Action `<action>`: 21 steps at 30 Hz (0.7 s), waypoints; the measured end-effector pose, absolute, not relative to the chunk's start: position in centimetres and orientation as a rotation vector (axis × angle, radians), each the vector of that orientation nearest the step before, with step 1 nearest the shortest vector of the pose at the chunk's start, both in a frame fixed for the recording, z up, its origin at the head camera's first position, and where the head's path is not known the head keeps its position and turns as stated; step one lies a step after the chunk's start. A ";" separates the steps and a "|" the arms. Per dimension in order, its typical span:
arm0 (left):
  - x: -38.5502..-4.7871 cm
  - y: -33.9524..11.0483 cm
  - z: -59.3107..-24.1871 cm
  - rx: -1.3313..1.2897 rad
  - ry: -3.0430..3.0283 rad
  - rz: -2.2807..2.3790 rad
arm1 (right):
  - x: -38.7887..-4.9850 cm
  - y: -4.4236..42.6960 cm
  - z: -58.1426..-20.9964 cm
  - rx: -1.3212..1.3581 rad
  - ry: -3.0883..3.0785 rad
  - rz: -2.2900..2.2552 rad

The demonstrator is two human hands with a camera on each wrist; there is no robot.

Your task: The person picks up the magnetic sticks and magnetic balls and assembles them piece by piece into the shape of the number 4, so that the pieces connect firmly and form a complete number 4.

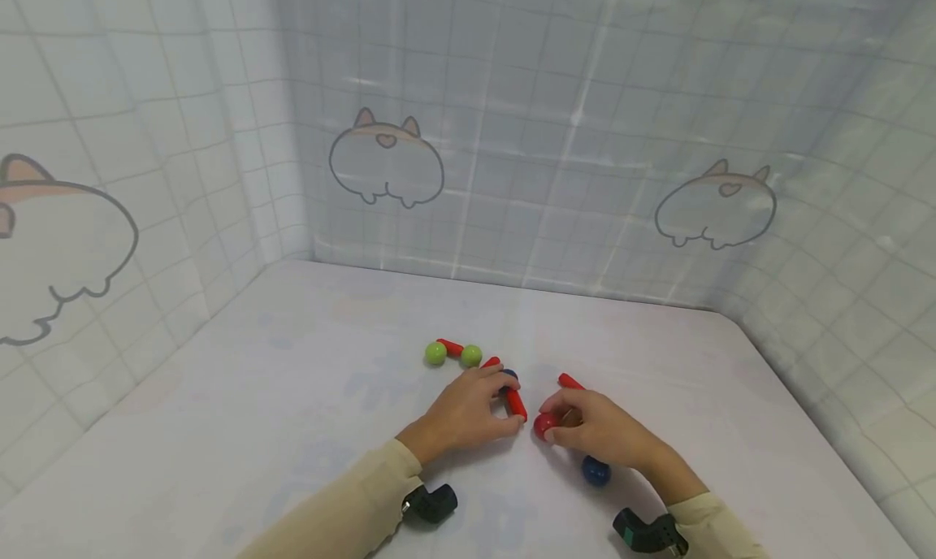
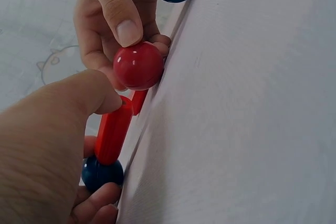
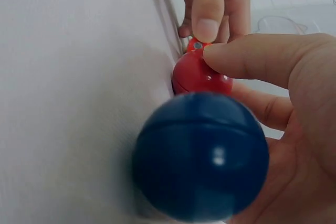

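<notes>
On the pale table [image 1: 183, 437], the work is shared between two hands set facing each other. By the left hand [image 1: 464, 413], a red rod [image 1: 517, 405] is held lengthwise, the thumb being set on its near end and the fingers curled about the dark blue ball [image 2: 102, 176] at its far end. By the right hand [image 1: 607, 429], a glossy red ball [image 1: 545, 426] is pinched between thumb and fingers. In the head view, the red ball is placed just to the right of the rod's near end, with a narrow gap left between them; the left thumb is the nearest part of the other hand. The rod's long axis is pointed toward the person, its near end slanted slightly to the right, so the ball is found beside that end rather than squarely in line with it.

Nearer the person, a second dark blue ball [image 1: 595, 470] is seen on the table just beside the right hand, its smooth skin ringed by a fine groove. Well beyond the left hand, two lime-green balls [image 1: 435, 353] are set with another red rod [image 1: 452, 348] between them; whether they are joined cannot be told. A further red rod [image 1: 571, 382] is partly hidden behind the right hand. The held rod is plain and bright, and a small grey disc [image 3: 198, 45] is shown in its end face.
</notes>
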State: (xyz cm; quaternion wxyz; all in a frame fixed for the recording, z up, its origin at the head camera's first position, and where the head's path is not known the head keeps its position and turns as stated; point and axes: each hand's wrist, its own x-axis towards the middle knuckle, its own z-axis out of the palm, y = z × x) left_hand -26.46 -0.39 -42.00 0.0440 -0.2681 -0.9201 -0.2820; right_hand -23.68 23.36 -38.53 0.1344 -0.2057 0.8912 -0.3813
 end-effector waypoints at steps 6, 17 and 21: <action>-26.5 -0.4 -41.9 -0.820 -2.802 -0.879 | -23.4 22.9 -38.6 -0.648 2.570 -1.120; -26.5 -0.4 -41.9 -0.828 -2.775 -0.897 | -23.3 22.6 -38.6 -0.693 2.562 -1.132; -26.4 -0.3 -41.9 -0.819 -2.792 -0.901 | -23.2 22.5 -38.7 -0.690 2.559 -1.133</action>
